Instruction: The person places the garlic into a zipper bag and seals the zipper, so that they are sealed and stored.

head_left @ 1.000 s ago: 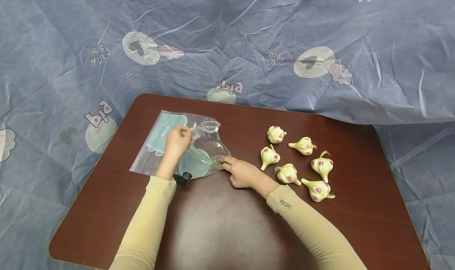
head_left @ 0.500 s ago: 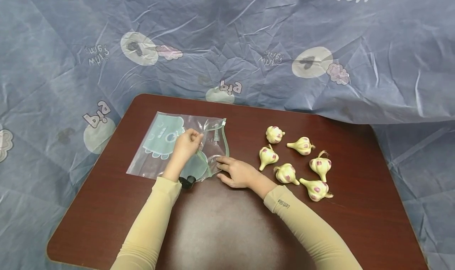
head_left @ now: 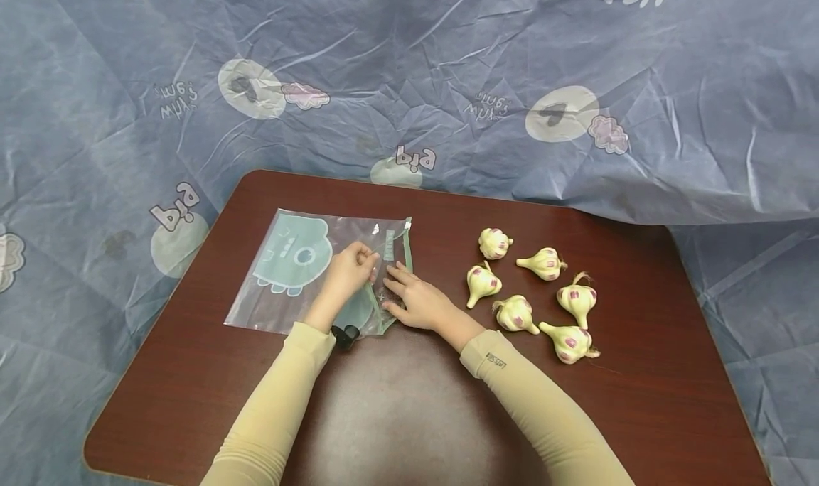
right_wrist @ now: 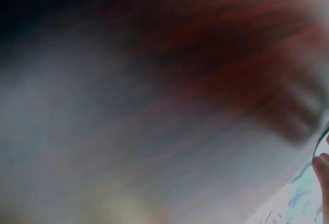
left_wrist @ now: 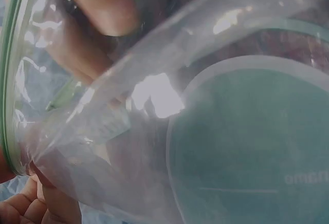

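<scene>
A clear plastic zip bag with a pale green cartoon print and a green zip strip lies on the table, its mouth towards the right. My left hand pinches the upper edge of the mouth between thumb and fingers; the left wrist view shows the fingertips on the green-lined rim. My right hand lies with fingers spread over the lower layer of the mouth, fingertips on the plastic. The right wrist view is mostly blurred.
Several garlic bulbs lie in a loose group to the right of my right hand. The brown table has a rounded far left corner, and a blue printed cloth hangs behind it.
My left hand has moved right and slightly nearer with the bag's edge. The bag has flattened and its mouth edge straightened. My right hand's fingers have shifted left and spread.
</scene>
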Action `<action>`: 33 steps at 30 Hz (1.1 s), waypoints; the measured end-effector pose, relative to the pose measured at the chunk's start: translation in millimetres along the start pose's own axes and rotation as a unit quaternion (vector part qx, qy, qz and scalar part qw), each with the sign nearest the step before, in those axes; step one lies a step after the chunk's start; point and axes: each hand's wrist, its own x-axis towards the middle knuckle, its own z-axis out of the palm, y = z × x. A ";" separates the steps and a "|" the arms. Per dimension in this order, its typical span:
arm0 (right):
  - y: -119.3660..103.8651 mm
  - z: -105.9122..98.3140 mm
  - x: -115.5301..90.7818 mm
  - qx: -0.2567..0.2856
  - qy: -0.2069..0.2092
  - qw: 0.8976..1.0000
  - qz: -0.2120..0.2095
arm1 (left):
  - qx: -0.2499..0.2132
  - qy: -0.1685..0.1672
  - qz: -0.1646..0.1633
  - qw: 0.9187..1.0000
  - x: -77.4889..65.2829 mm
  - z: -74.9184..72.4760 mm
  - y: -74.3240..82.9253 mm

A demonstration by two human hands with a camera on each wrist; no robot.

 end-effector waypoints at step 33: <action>10.2 -2.6 4.4 -0.079 -0.090 0.990 0.080 | -0.136 -0.005 -0.039 0.990 5.3 10.6 -1.4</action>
